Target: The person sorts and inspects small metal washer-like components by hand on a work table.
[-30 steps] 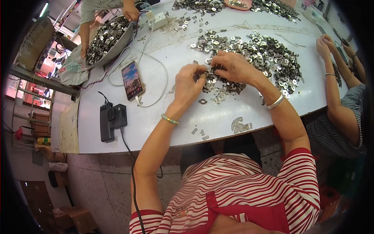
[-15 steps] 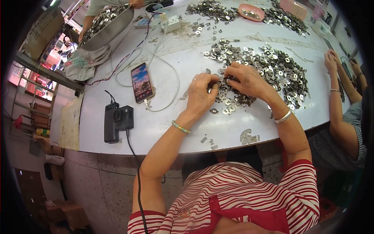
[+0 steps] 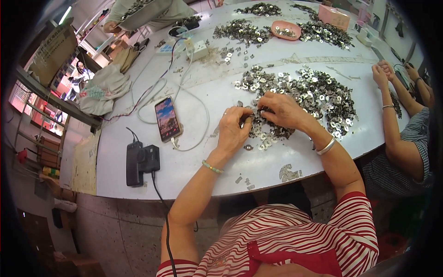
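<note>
A wide pile of small, shiny metal parts, many ring-shaped, lies on the white table. At its left edge my left hand is closed, thumb and fingers curled around dark metal parts that show in the gap. Close by on the right, my right hand bends over the pile's near-left portion. Its fingers are drawn together at the parts, and what sits between the fingertips is mostly hidden. The two hands are a short gap apart, with loose parts between and below them.
Left of my hands lie a phone on a white cable and a black power bank with a corded black block. Farther back are a pink dish, more part piles and a white power strip. Another person's hands are at the right.
The whole view has shifted, so the table sits lower in it. At the far left another person's metal pan has moved up and away. My hands stay at the pile, fingers slightly shifted.
</note>
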A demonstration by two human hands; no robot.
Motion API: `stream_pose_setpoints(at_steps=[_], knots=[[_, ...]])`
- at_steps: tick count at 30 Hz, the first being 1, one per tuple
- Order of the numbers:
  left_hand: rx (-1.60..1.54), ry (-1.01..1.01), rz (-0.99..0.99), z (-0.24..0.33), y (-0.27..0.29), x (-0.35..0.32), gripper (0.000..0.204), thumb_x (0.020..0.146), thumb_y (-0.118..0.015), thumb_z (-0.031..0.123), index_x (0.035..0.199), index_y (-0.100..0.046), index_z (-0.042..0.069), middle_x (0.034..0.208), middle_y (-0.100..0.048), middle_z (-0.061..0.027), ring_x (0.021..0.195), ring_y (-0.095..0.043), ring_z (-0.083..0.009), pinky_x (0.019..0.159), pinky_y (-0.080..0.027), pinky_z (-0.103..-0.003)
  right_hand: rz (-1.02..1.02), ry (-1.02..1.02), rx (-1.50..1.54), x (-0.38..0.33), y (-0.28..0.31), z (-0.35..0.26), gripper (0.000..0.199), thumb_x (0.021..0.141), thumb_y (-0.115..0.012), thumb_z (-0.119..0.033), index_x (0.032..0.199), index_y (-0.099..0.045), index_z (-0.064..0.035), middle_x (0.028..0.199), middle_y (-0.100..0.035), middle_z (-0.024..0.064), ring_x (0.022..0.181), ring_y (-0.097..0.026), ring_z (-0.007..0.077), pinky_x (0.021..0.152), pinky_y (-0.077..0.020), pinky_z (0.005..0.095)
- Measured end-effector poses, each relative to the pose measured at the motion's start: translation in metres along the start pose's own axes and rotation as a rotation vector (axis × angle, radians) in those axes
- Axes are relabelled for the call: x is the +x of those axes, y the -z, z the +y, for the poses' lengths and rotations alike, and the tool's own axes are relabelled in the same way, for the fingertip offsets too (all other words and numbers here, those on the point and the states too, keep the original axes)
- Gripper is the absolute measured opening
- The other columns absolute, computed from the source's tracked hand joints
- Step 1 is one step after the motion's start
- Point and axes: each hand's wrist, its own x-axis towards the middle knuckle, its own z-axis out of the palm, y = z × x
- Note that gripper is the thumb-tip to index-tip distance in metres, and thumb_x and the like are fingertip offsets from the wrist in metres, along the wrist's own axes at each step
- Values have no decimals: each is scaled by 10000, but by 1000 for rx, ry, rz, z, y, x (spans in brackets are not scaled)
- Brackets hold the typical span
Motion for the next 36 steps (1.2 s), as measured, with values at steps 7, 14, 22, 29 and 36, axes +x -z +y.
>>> stream_pose_setpoints(at_steps=[7,14,22,29,36], knots=[[31,4,-19,-2,1,0,184,759,-647,8,941,-661,32,882,-629,-99,747,-607,-192,679,-515,-291,26,14,6,-1,-1,2,175,775,-648,-113,936,-594,-68,881,-560,98,804,-594,291,686,-484,390],[-9,14,-20,-3,1,2,172,768,-644,4,938,-656,21,878,-625,-98,730,-612,-179,685,-521,-285,45,36,14,0,-2,4,175,776,-646,-109,937,-592,-66,885,-563,92,825,-595,285,717,-484,386],[19,8,-31,0,1,3,164,771,-636,5,935,-650,13,862,-616,-92,715,-610,-168,666,-511,-274,21,16,12,0,-2,4,180,784,-641,-104,949,-586,-57,919,-558,96,867,-591,287,738,-481,387],[19,20,-32,0,2,2,169,770,-639,13,939,-654,15,860,-619,-89,711,-604,-171,671,-506,-275,20,14,18,0,-1,2,182,783,-644,-98,950,-584,-60,917,-556,94,854,-591,287,730,-480,385],[9,12,-28,0,2,3,169,767,-637,18,934,-655,12,852,-622,-93,705,-600,-176,668,-501,-280,-11,10,16,1,0,3,216,786,-630,-110,991,-583,-60,923,-554,111,873,-591,310,749,-480,404]])
